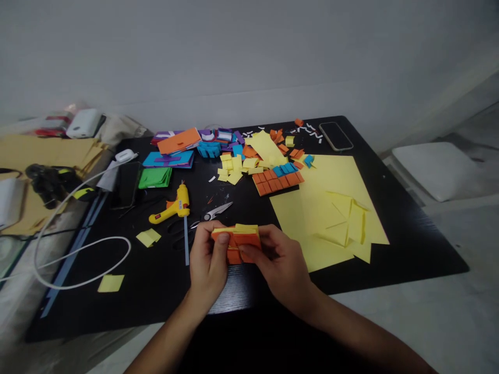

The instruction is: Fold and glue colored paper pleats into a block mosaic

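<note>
While you hold the orange-and-yellow paper piece (238,240) up near the middle of the tabletop's near edge, pinch lightly and evenly; the layers look thin, so a hard squeeze would probably crease them. Better to line up the yellow top edge with the orange face before pressing, since the yellow sits uneven at the upper right. Press along the folds, not across, I'd judge.

Your left hand (205,254) is clamped on the piece's left end, thumb flat on the orange front, fingers curled behind. Your right hand (286,265) grips the right end, thumb across the lower front, fingers bent and partly hidden; can't make out how hard they press. Hands near each other, piece spanning the gap.

Just beyond your left hand: scissors (218,210), blades spread, and a yellow glue gun (181,202) farther toward the left edge. Beyond your right: yellow sheets (331,171) out toward the right edge, plus an orange block with blue strips (277,183) overlapping them. Phone (336,136) by the tabletop's far right corner.
</note>
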{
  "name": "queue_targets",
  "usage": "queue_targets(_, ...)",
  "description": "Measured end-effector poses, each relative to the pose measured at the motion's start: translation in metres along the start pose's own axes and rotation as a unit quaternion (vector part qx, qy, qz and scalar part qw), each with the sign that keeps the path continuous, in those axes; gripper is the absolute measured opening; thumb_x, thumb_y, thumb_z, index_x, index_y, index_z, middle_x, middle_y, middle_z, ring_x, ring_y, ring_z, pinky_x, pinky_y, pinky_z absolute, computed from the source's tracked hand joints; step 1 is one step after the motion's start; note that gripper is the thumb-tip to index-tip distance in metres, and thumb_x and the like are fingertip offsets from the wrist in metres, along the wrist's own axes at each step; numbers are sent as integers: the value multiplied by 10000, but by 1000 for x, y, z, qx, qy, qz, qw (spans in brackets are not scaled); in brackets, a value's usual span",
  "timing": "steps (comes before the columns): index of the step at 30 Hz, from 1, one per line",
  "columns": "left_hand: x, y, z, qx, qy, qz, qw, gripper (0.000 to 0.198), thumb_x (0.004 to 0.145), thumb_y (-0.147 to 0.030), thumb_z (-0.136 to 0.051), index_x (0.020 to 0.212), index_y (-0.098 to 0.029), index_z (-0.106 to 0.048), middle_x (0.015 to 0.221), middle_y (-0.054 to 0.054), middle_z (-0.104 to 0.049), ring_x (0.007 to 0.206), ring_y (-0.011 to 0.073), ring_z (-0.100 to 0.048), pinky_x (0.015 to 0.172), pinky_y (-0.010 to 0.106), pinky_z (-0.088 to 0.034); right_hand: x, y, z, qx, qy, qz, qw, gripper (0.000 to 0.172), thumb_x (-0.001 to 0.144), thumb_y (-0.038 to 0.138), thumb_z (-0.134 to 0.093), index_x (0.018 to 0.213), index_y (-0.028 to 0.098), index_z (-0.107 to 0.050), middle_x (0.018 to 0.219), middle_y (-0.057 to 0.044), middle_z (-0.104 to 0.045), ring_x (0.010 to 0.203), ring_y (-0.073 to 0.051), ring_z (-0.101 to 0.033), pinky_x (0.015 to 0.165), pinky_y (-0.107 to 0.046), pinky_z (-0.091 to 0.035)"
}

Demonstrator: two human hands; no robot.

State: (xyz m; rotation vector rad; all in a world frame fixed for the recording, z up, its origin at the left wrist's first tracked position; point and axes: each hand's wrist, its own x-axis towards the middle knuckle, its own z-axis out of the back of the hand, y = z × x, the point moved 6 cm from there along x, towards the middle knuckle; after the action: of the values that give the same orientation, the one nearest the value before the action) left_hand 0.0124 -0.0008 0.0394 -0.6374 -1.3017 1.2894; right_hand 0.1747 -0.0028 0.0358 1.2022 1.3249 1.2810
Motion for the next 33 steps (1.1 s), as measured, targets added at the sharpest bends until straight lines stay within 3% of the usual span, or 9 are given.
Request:
queue_targets(4, 0, -5, 4, 24, 1, -43, 999, 305, 1047, -502, -596, 970, -208, -632, 817, 6, -673, 692, 143, -635, 619, 253, -514, -1, 0, 2, -3, 32, -19, 999, 210, 924, 347, -795, 1084, 241, -710, 963, -21, -815, 874, -186, -788, 776, -314, -638)
queue_targets(10, 7, 7, -4, 49, 71, 5, 996, 266, 1036, -425, -632, 1211, -224, -626, 847, 2, -700, 690, 153, -669, 631, 271, -540, -3, -9, 1, 89, 60, -86, 991, 287, 873, 387, -829, 995, 231, -621, 1024, -42, -797, 963, -206, -774, 833, -347, -645)
queue_targets(12, 8, -1, -4, 131, 47, -49, 989, 303, 1024, -362, -648, 1285, -213, -614, 1044, 69, -738, 940, 214, -728, 831, 358, -588, -3, -15, 1, 88, 25, -86, 992, 273, 902, 398, -790, 953, 236, -576, 951, -26, -767, 889, -188, -754, 777, -324, -635)
queue_targets(15, 1, -20, -10, 237, 18, -157, 959, 338, 1053, -271, -562, 1379, -208, -625, 1430, 159, -644, 1382, 304, -582, 1158, 518, -443, -4, -24, -1, 73, -22, -79, 994, 279, 933, 405, -742, 916, 247, -513, 850, 5, -699, 769, -160, -698, 689, -291, -603)
queue_targets(19, -13, -30, -29, 228, 109, -194, 948, 551, 1126, -434, -361, 1635, -229, -412, 1704, 173, -397, 1626, 347, -281, 1302, 622, -188, -7, -20, -10, 102, -10, -48, 994, 304, 946, 410, -737, 1084, 258, -512, 958, -26, -739, 870, -187, -730, 769, -321, -624)
queue_targets(22, -15, -25, -32, 170, 148, -164, 960, 707, 1104, -623, -222, 1714, -265, -232, 1785, 149, -223, 1668, 366, -135, 1315, 669, -101, -9, -7, -17, 138, 49, -33, 989, 460, 947, 440, -747, 1312, 272, -522, 1214, -89, -748, 1109, -234, -734, 996, -420, -609)
queue_targets(27, -13, -8, -28, 50, 161, -69, 983, 640, 1114, -612, -225, 1712, -389, -181, 1811, 33, -158, 1680, 297, -94, 1347, 620, -100, -16, -1, -24, 193, 150, -76, 967, 360, 1044, 530, -577, 1298, 287, -655, 1290, -74, -726, 1263, -247, -668, 1157, -471, -503)
queue_targets(30, -16, -1, -28, -52, 127, 3, 991, 648, 1095, -649, -281, 1692, -397, -271, 1805, -3, -185, 1670, 273, -167, 1364, 540, -172, -13, -5, -18, 188, 96, -71, 975, 434, 1071, 613, -466, 1223, 280, -700, 1291, -81, -705, 1220, -240, -664, 1117, -447, -517)
queue_targets(33, -22, 4, -34, -179, 96, 92, 975, 632, 1077, -677, -326, 1650, -415, -381, 1790, -59, -234, 1663, 237, -200, 1363, 432, -235, -4, -10, -13, 143, 16, -89, 986, 423, 1039, 628, -525, 1015, 247, -708, 1077, -57, -713, 969, -204, -683, 912, -365, -575)
